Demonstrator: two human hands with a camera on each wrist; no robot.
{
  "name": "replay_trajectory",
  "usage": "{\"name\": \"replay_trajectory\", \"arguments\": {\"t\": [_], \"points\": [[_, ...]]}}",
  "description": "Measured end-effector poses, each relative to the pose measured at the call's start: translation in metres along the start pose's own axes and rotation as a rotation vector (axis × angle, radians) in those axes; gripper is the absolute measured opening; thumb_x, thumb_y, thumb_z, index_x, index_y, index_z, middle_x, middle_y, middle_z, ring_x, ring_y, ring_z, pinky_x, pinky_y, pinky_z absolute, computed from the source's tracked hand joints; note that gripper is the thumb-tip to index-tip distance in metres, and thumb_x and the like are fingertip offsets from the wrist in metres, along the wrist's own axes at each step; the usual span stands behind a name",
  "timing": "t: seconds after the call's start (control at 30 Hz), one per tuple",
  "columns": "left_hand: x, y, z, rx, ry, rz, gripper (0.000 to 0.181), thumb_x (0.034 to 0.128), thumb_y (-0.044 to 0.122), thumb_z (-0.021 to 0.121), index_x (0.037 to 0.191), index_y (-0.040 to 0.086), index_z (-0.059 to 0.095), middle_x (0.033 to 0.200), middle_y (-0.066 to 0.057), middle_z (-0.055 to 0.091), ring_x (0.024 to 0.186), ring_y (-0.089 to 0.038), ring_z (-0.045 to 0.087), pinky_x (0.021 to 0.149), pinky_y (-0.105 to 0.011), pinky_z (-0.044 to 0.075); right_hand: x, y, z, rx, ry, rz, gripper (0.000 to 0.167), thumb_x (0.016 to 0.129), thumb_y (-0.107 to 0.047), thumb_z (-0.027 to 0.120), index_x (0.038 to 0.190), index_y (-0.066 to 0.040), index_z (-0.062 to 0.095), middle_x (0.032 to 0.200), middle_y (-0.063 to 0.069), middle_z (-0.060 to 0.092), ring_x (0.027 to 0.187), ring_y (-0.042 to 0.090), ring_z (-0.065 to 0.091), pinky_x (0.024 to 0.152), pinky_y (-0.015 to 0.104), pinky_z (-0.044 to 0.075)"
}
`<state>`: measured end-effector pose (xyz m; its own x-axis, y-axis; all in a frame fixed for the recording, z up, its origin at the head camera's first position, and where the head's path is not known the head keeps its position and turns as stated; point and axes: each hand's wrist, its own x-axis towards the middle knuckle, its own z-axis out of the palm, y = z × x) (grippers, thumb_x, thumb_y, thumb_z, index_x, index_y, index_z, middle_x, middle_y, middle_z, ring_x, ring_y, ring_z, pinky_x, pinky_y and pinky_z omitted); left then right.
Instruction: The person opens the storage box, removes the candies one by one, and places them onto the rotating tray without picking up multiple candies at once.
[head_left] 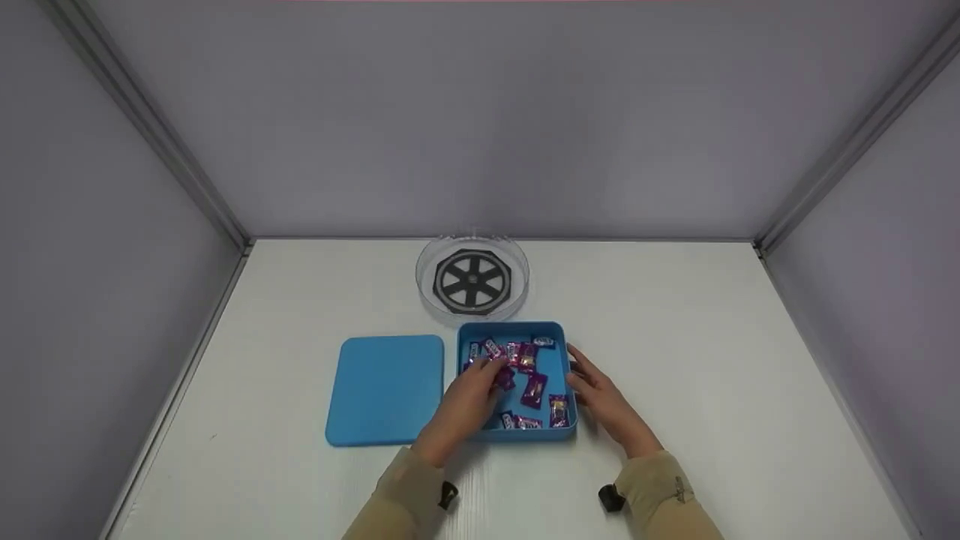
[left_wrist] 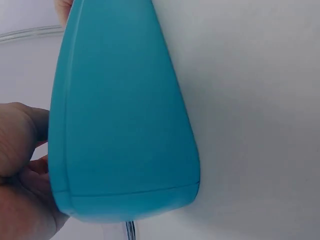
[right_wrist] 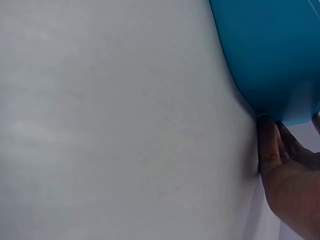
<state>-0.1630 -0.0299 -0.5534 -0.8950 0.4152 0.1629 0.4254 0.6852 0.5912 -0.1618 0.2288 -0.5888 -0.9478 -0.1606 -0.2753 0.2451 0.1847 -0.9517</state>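
A blue plastic box (head_left: 555, 375) holds several small purple-wrapped candies (head_left: 534, 391), scattered over its floor. My left hand (head_left: 466, 397) reaches over the box's left front part, its fingertips among the candies. One wrapped candy (head_left: 505, 378) lies right by those fingertips; whether they pinch it I cannot tell. In the left wrist view the box wall (left_wrist: 125, 110) hides the fingertips of that hand (left_wrist: 22, 170). Against the box's right side rests my right hand (head_left: 606, 401). In the right wrist view, its extended fingers (right_wrist: 270, 142) touch the box's outer wall (right_wrist: 275, 55) near a corner.
Flat on the white table (head_left: 675, 315), left of the box, lies a blue lid (head_left: 386, 390). Behind the box stands a clear round tray (head_left: 517, 292) with a black spoked wheel-like piece (head_left: 472, 279) inside. Grey panels (head_left: 495, 120) enclose the table at the back and sides.
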Motion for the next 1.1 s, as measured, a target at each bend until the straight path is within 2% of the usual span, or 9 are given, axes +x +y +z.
{"name": "replay_trajectory", "arguments": {"t": [0.1,0.2,0.37,0.43,0.6,0.7,0.8,0.97,1.1], "points": [[0.001,-0.004,-0.009,-0.060,0.064,-0.019,0.048,0.0936,0.008,0.067,0.138,0.005,0.050,0.120,-0.012,0.058,0.103,-0.022,0.062,0.088,-0.038,0.052,0.000,0.001,0.000,0.003,-0.003,-0.002,0.057,0.105,-0.026,0.049,0.156,-0.030,0.026,0.156,0.018,0.030,0.138,0.035,0.037,0.107,0.052,0.034],[0.005,-0.010,-0.018,-0.119,0.132,-0.039,0.048,0.0932,0.007,0.067,0.138,0.001,0.050,0.122,-0.016,0.058,0.100,-0.023,0.062,0.082,-0.038,0.053,-0.001,0.001,0.000,0.002,-0.001,0.003,0.057,0.104,-0.027,0.049,0.156,-0.032,0.026,0.156,0.017,0.029,0.138,0.035,0.037,0.107,0.052,0.034],[0.012,-0.024,-0.033,-0.195,0.246,-0.094,0.033,0.0939,0.007,0.065,0.126,0.000,0.061,0.104,-0.011,0.065,0.085,-0.019,0.063,0.070,-0.035,0.053,-0.001,0.001,0.000,-0.003,0.010,0.012,0.057,0.104,-0.028,0.050,0.156,-0.033,0.027,0.157,0.016,0.029,0.138,0.034,0.037,0.107,0.051,0.035],[0.015,-0.032,-0.038,-0.247,0.280,-0.138,0.028,0.0939,0.008,0.065,0.121,0.000,0.064,0.098,-0.009,0.067,0.083,-0.018,0.064,0.071,-0.035,0.054,-0.001,0.000,0.001,-0.006,0.015,0.009,0.057,0.104,-0.028,0.050,0.156,-0.032,0.027,0.156,0.017,0.029,0.138,0.035,0.037,0.107,0.051,0.035],[0.022,-0.050,-0.049,-0.413,0.367,-0.276,0.024,0.0929,0.003,0.065,0.116,0.000,0.068,0.096,-0.010,0.069,0.084,-0.022,0.065,0.073,-0.036,0.055,0.000,-0.002,0.001,0.000,0.011,-0.006,0.058,0.104,-0.028,0.051,0.156,-0.029,0.027,0.156,0.020,0.028,0.138,0.037,0.036,0.106,0.053,0.035],[0.028,-0.057,-0.054,-0.509,0.416,-0.353,0.023,0.0920,-0.001,0.065,0.114,-0.002,0.068,0.096,-0.013,0.068,0.082,-0.023,0.065,0.070,-0.033,0.056,0.000,-0.001,0.001,-0.003,0.014,-0.002,0.057,0.104,-0.027,0.050,0.156,-0.029,0.027,0.156,0.019,0.029,0.138,0.036,0.035,0.106,0.053,0.035],[0.036,-0.060,-0.058,-0.590,0.458,-0.403,0.023,0.0911,-0.004,0.065,0.114,-0.005,0.068,0.097,-0.016,0.067,0.082,-0.025,0.067,0.068,-0.030,0.057,0.000,0.000,0.001,-0.017,0.025,0.004,0.056,0.104,-0.027,0.050,0.156,-0.031,0.028,0.156,0.017,0.030,0.139,0.035,0.036,0.106,0.051,0.036],[0.050,-0.064,-0.063,-0.640,0.539,-0.445,0.024,0.0909,-0.005,0.064,0.115,-0.006,0.068,0.095,-0.019,0.065,0.081,-0.032,0.069,0.064,-0.029,0.057,0.002,0.002,0.002,-0.029,0.026,-0.016,0.057,0.104,-0.024,0.050,0.156,-0.028,0.027,0.154,0.019,0.033,0.137,0.036,0.038,0.105,0.052,0.037],[0.060,-0.068,-0.063,-0.626,0.570,-0.465,0.024,0.0921,-0.004,0.063,0.116,-0.005,0.067,0.093,-0.019,0.064,0.083,-0.037,0.069,0.064,-0.031,0.057,0.002,0.002,0.002,-0.038,0.033,-0.022,0.057,0.104,-0.024,0.050,0.156,-0.028,0.028,0.154,0.018,0.034,0.137,0.036,0.039,0.104,0.052,0.038]]}}
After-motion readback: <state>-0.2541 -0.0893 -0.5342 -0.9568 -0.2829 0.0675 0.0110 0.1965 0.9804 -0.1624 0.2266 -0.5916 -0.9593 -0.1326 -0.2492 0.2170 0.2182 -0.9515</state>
